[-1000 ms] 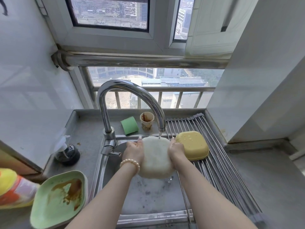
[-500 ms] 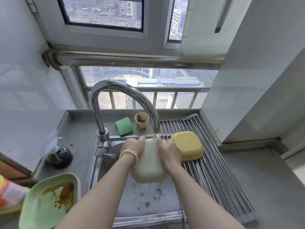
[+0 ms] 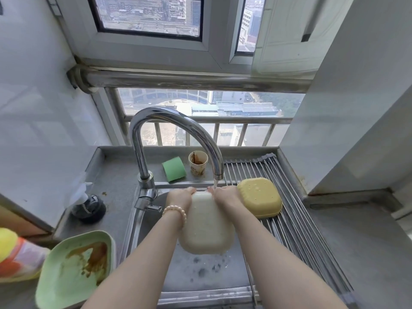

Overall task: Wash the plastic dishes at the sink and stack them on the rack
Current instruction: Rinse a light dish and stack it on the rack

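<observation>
A person holds a white plastic dish [image 3: 206, 224] over the sink [image 3: 207, 277], its back toward the camera and its far edge under the stream from the chrome faucet [image 3: 176, 121]. The left hand [image 3: 179, 197] grasps the dish's left side, fingers curled over the far rim; the right hand [image 3: 225, 197] grasps the right side the same way, just beside a yellow dish [image 3: 259, 197] lying upside down on the roll-up rack [image 3: 296, 221]. The rack's bars run bare from the yellow dish toward the near edge of the counter. Suds fleck the sink floor below the white dish. On the far ledge, a green sponge [image 3: 174, 168] stands beside a stained paper cup [image 3: 198, 163], both behind the spout. To the near left, a green dish [image 3: 66, 275] smeared with brown sauce sits on the counter at the sink's left rim, next to a yellow and orange bottle [image 3: 15, 257] at the frame's edge. A soap dispenser [image 3: 88, 206] stands further back by the left wall.
</observation>
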`<action>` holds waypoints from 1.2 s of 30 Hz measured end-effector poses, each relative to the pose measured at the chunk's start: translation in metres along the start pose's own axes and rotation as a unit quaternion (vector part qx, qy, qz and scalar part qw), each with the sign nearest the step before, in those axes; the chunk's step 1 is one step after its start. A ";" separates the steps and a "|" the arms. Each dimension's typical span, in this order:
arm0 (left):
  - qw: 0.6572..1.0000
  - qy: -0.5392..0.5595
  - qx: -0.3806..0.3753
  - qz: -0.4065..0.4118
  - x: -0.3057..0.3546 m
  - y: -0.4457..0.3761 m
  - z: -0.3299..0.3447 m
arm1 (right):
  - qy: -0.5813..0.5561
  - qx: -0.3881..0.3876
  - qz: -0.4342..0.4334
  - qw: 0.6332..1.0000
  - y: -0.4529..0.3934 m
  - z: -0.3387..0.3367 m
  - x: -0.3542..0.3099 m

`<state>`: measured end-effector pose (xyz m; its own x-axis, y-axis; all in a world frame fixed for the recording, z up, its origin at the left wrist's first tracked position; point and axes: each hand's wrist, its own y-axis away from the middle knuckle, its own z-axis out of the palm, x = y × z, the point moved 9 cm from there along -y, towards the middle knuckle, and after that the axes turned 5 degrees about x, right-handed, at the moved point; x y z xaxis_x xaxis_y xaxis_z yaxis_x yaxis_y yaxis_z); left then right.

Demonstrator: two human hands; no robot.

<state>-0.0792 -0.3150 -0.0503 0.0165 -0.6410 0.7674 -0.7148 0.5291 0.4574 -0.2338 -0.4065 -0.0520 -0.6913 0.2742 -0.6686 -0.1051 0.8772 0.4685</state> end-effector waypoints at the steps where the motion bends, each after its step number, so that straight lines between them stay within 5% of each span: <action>1: 1.000 -0.004 0.005 0.013 0.001 0.001 0.001 | -0.006 0.005 0.011 1.000 -0.003 -0.001 0.003; 7: 0.966 -0.179 0.013 0.189 0.011 0.034 0.018 | -0.250 0.055 0.158 0.954 -0.015 -0.016 0.042; 11: 0.991 0.077 0.059 0.090 -0.015 0.036 0.015 | -0.319 0.076 0.177 0.928 -0.008 -0.020 0.049; 13: 0.971 0.206 0.123 0.010 -0.026 0.034 0.005 | -0.270 0.093 0.131 0.949 -0.002 -0.017 0.044; 16: 0.945 0.250 0.196 -0.079 -0.036 0.033 -0.005 | -0.095 0.169 0.018 0.981 0.020 -0.020 0.020; 19: 0.917 0.293 0.205 -0.179 -0.053 0.026 -0.004 | 0.085 0.197 -0.109 0.971 0.042 -0.007 -0.005; 24: 0.959 0.174 0.137 -0.174 -0.061 0.009 -0.001 | 0.134 0.181 -0.253 0.941 0.063 0.015 -0.014; 26: 0.927 0.290 0.107 -0.213 -0.065 0.010 0.008 | 0.034 0.176 -0.197 0.964 0.047 0.006 -0.001; 28: 0.939 0.265 0.093 -0.197 -0.060 0.015 0.010 | -0.088 0.125 -0.040 0.987 0.021 0.005 0.028; 31: 0.919 0.320 0.051 -0.223 -0.060 0.011 0.016 | -0.320 -0.013 0.131 0.938 0.004 0.025 0.056; 36: 0.935 0.243 -0.095 -0.239 -0.072 0.008 0.036 | -0.373 -0.093 0.075 0.920 0.007 0.016 0.040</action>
<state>-0.1111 -0.2846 -0.1177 0.6520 -0.5254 0.5467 -0.4076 0.3652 0.8370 -0.2501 -0.3835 -0.0848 -0.0312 0.6420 -0.7661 -0.2166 0.7439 0.6322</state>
